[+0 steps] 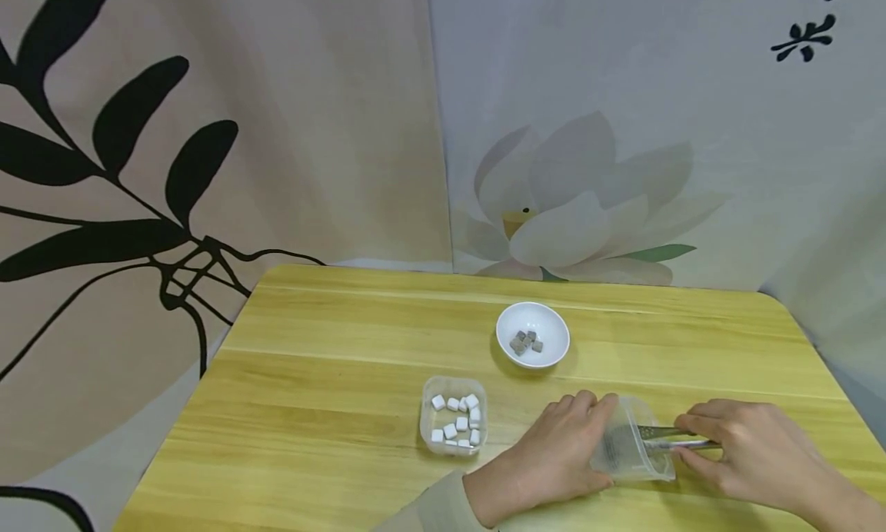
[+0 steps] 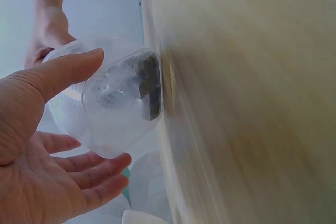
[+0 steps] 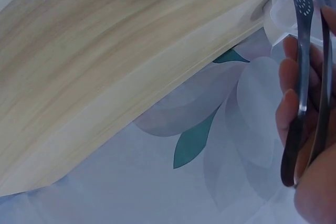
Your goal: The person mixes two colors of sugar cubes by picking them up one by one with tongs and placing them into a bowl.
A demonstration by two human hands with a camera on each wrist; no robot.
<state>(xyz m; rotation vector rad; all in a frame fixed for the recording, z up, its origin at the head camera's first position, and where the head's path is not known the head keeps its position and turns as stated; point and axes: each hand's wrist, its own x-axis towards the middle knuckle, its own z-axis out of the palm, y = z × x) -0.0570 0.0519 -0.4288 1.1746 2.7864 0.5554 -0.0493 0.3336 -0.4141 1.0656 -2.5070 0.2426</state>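
Note:
My left hand (image 1: pixel 554 459) grips a clear plastic tub (image 1: pixel 618 449) that lies tipped on its side on the table, mouth facing right. Dark cubes (image 2: pixel 150 90) lie along its lower wall near the base, seen through the plastic in the left wrist view. From the right, my right hand (image 1: pixel 757 449) holds metal tongs (image 1: pixel 681 444) between thumb and fingers. Their perforated tips (image 3: pixel 304 1) reach inside the tub's mouth, with the two arms slightly apart. Whether the tips touch a cube is hidden by the cloudy plastic.
Behind the hands stands a white bowl (image 1: pixel 533 314) with several grey-brown cubes (image 1: pixel 526 341) in it. Left of my left hand, a second clear tub (image 1: pixel 453 384) holds several white cubes (image 1: pixel 461 423). The wooden table (image 1: pixel 311 363) ends at a printed curtain (image 1: pixel 360 132).

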